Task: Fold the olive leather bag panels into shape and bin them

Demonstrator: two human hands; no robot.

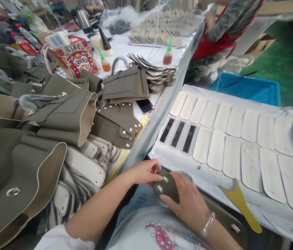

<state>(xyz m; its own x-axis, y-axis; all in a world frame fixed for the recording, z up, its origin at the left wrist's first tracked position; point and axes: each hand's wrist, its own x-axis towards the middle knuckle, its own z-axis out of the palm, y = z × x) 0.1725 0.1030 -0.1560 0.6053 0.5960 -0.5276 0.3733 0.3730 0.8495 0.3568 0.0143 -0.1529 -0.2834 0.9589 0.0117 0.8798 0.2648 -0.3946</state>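
An olive-grey leather panel [167,189] with rounded ends and small pale tabs sits over my lap. Its far end runs under my right forearm and shows another tab at lower right. My left hand [145,172] pinches the panel's left edge, its thumb and fingers close to one tab. Across the top of the same end lies my right hand [188,198], gripping it with the thumb on the near side. What is beneath the panel is hidden. A yellow spreader [242,208] with a notched end rests on the white-covered table to the right of my hands.
Rows of pale oblong pieces [232,149] cover the right table [159,152]; dark strips [177,133] lie at its left. Olive bags [63,111] and stacked panels [86,163] crowd the left table. A phone [145,106], glue bottles [167,55], a blue crate [250,90] and a co-worker [221,31] are beyond.
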